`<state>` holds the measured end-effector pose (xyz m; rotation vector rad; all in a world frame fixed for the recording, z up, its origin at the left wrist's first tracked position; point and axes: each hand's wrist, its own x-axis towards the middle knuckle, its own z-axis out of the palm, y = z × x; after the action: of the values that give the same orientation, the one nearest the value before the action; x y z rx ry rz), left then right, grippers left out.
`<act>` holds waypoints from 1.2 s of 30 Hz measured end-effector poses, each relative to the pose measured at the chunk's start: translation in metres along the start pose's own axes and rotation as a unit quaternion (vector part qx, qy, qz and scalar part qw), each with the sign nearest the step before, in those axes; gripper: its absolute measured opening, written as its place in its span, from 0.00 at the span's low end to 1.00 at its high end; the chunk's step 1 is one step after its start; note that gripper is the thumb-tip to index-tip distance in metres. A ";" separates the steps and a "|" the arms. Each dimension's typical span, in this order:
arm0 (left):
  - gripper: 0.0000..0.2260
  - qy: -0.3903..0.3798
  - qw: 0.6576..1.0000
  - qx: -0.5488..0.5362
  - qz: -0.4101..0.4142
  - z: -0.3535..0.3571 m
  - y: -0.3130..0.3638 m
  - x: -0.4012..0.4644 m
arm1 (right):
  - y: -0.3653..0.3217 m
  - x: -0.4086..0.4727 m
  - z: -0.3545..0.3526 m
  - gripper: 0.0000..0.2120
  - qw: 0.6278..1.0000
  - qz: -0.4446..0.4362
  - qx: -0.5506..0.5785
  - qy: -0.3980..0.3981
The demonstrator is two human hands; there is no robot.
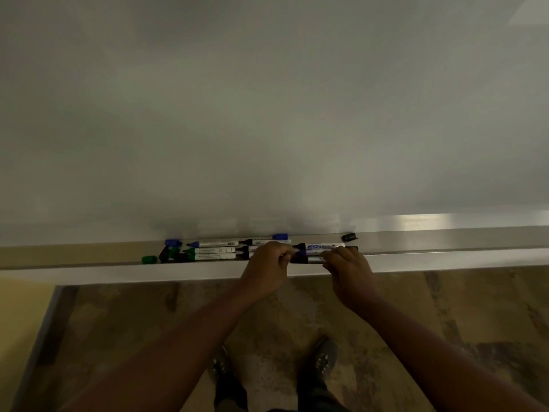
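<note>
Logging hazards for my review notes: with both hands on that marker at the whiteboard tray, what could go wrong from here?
The marker pinched between the left hand and right hand sits at the front lip of the tray; a slipped grip could drop it to the floor. The green cap lies by that lip and could be knocked off. Nearby uncapped markers may dry out or stain the hands.

Left grip (265, 267) and right grip (348, 270), both curled
</note>
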<state>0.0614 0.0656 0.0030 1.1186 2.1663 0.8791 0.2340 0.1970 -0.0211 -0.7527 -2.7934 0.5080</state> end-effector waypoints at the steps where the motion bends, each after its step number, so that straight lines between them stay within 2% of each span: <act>1: 0.09 0.009 1.000 0.001 -0.001 0.004 0.001 0.003 | 0.005 0.000 -0.001 0.12 0.999 0.031 -0.004 0.010; 4: 0.05 0.021 1.000 0.017 -0.002 0.017 0.004 0.015 | 0.017 0.008 -0.005 0.12 0.993 0.113 -0.007 0.023; 6: 0.04 0.012 0.999 0.049 0.008 0.026 0.005 0.020 | 0.021 0.018 -0.008 0.13 0.991 0.129 -0.013 0.012; 13: 0.09 -0.021 0.988 0.148 0.041 0.044 -0.002 0.032 | 0.021 0.033 -0.003 0.20 0.990 0.096 -0.101 -0.022; 20: 0.08 -0.030 0.983 0.173 0.046 0.049 -0.008 0.038 | 0.020 0.036 0.014 0.22 0.988 0.041 -0.148 0.025; 26: 0.05 -0.028 0.980 0.191 0.057 0.050 -0.009 0.041 | 0.024 0.034 0.026 0.21 0.991 0.020 -0.124 0.038; 30: 0.07 -0.031 0.980 0.189 0.056 0.052 -0.010 0.042 | 0.029 0.035 0.029 0.20 0.996 0.010 -0.077 0.047; 36: 0.08 -0.033 0.980 0.185 0.062 0.053 -0.011 0.041 | 0.034 0.028 0.030 0.09 0.997 -0.020 -0.067 0.041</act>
<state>0.0729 0.1112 -0.0465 1.4523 2.2821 0.4882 0.2170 0.2311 -0.0585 -0.7260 -2.7811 0.2792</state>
